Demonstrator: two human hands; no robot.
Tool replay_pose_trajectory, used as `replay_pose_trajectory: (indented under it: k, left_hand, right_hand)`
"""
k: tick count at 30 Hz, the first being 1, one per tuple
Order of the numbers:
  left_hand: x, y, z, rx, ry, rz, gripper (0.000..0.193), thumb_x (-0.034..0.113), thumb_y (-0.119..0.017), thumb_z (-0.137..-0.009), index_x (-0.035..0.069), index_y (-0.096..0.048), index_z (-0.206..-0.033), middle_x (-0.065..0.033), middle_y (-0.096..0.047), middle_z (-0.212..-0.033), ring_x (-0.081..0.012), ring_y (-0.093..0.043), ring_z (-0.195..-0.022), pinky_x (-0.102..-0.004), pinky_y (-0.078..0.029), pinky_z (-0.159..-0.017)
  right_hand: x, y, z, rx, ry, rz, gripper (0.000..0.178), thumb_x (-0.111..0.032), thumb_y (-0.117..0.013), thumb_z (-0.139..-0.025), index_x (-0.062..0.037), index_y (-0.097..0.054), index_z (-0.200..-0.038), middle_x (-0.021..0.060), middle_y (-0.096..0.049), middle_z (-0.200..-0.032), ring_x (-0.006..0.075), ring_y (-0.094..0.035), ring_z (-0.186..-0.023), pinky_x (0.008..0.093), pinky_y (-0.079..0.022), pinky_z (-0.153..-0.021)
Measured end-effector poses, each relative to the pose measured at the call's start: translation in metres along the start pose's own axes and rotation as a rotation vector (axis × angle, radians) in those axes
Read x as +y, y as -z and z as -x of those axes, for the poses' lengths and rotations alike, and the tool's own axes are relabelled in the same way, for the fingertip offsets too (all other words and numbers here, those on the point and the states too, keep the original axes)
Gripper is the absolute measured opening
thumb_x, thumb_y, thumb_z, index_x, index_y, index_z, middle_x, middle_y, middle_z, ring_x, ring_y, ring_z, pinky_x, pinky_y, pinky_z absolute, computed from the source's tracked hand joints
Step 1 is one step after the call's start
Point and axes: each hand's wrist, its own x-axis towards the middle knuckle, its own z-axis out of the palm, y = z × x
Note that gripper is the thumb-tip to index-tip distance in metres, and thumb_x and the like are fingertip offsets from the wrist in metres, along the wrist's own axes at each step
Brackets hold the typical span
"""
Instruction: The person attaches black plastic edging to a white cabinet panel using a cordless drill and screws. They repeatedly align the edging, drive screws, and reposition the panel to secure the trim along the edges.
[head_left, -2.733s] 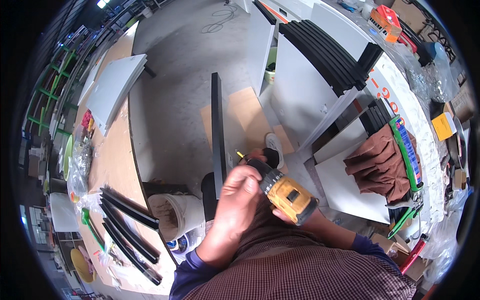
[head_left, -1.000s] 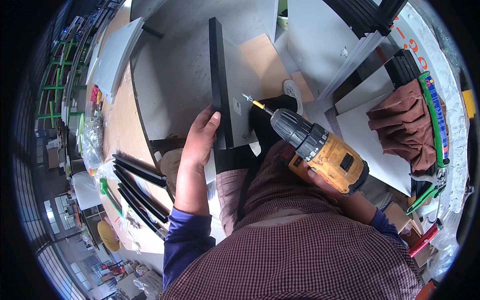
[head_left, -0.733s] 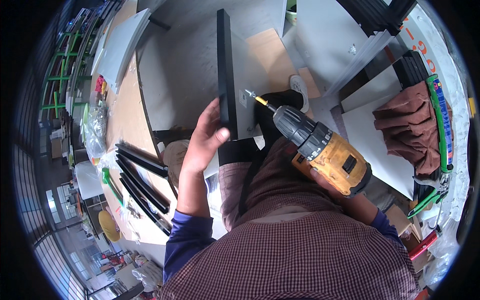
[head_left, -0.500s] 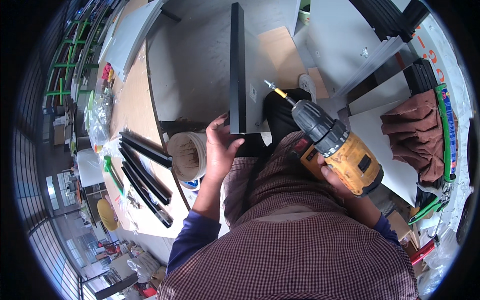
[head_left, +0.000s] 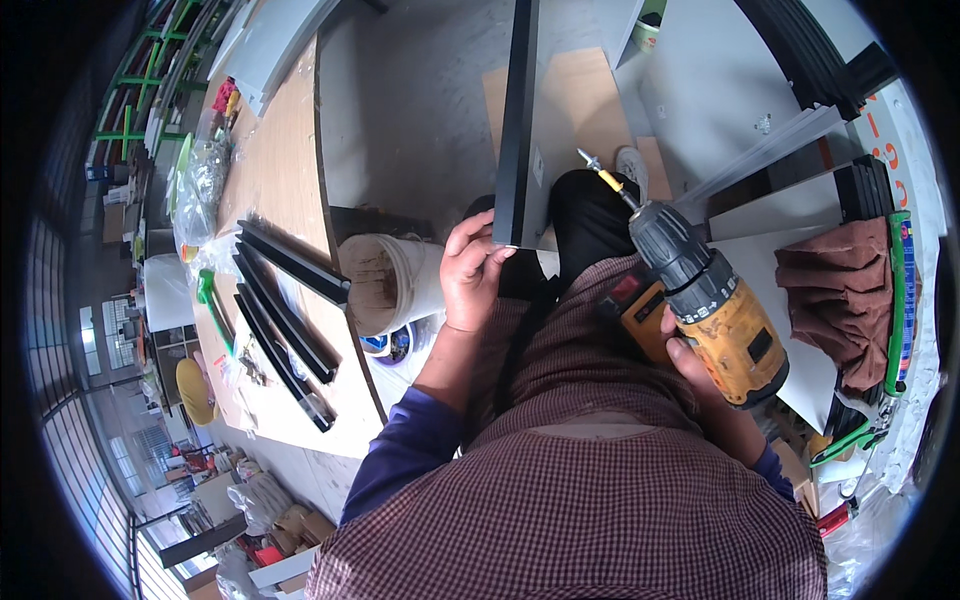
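Observation:
A panel with a black edge profile (head_left: 515,130) stands on edge in front of me, its near end between my legs. My left hand (head_left: 472,270) is closed at that near end, thumb and fingers against the black profile's lower corner. Whether a small part sits between the fingertips is hard to make out. In my right hand (head_left: 688,362) is a yellow and black cordless drill (head_left: 725,325), held by its grip. Its long bit (head_left: 603,176) points up and left, toward the panel but apart from it.
At left, a wooden table (head_left: 285,160) bears several black profile strips (head_left: 290,262) and a green-handled tool (head_left: 208,290). A dirty white bucket (head_left: 405,285) stands beside it. To the right, a brown cloth (head_left: 835,290) hangs near a green-framed saw (head_left: 897,310). Boards (head_left: 700,100) lean beyond.
My left hand's fingers have closed in on the near end of the black profile. The view has shifted a little, and the panel leans slightly. The drill stays in my right hand.

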Motion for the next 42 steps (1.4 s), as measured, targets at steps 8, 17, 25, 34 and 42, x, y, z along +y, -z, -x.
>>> replay_pose_trajectory:
  k: [8, 17, 25, 34, 42]
  left_hand:
    - [-0.004, -0.001, 0.001, 0.010, -0.021, 0.023, 0.014, -0.007, -0.073, -0.075, 0.001, -0.065, -0.083, -0.0126, -0.063, -0.113, -0.0236, -0.064, -0.095, -0.0322, -0.053, -0.082]
    - [-0.008, -0.003, 0.006, 0.043, -0.005, 0.015, 0.013, -0.007, -0.072, -0.076, 0.002, -0.066, -0.083, -0.0142, -0.064, -0.112, -0.0244, -0.064, -0.094, -0.0323, -0.053, -0.082]
    - [-0.012, -0.007, 0.008, 0.077, -0.017, 0.053, 0.013, -0.008, -0.072, -0.076, 0.001, -0.063, -0.081, -0.0149, -0.064, -0.111, -0.0243, -0.064, -0.094, -0.0319, -0.052, -0.082]
    - [-0.013, -0.009, 0.010, 0.099, -0.039, 0.080, 0.017, -0.008, -0.073, -0.075, 0.001, -0.060, -0.079, -0.0148, -0.065, -0.109, -0.0206, -0.064, -0.091, -0.0298, -0.051, -0.079]
    - [-0.013, -0.007, 0.012, 0.092, -0.011, 0.061, 0.014, -0.007, -0.073, -0.077, 0.001, -0.061, -0.079, -0.0144, -0.065, -0.110, -0.0184, -0.064, -0.089, -0.0291, -0.052, -0.078]
  right_hand:
    - [-0.003, 0.000, -0.009, -0.018, 0.132, -0.011, 0.022, -0.003, -0.058, -0.078, -0.0054, -0.058, -0.100, 0.0037, -0.059, -0.092, 0.0144, -0.057, -0.083, 0.0278, -0.048, -0.077]
    - [-0.005, -0.001, -0.009, -0.078, -0.023, -0.118, 0.019, -0.007, -0.061, -0.079, -0.0068, -0.059, -0.098, 0.0030, -0.059, -0.089, 0.0145, -0.057, -0.081, 0.0280, -0.046, -0.075]
    - [-0.001, 0.001, -0.006, -0.063, -0.082, -0.087, 0.026, -0.016, -0.068, -0.076, -0.0122, -0.069, -0.101, 0.0020, -0.070, -0.097, 0.0211, -0.067, -0.089, 0.0346, -0.052, -0.078]
    - [0.000, -0.006, -0.007, -0.040, -0.045, 0.180, 0.026, -0.019, -0.069, -0.073, -0.0151, -0.071, -0.099, 0.0015, -0.070, -0.096, 0.0221, -0.067, -0.088, 0.0357, -0.053, -0.076]
    - [-0.004, -0.001, -0.011, -0.036, -0.035, -0.103, 0.027, -0.013, -0.067, -0.075, -0.0113, -0.068, -0.101, 0.0032, -0.069, -0.097, 0.0217, -0.066, -0.088, 0.0353, -0.053, -0.077]
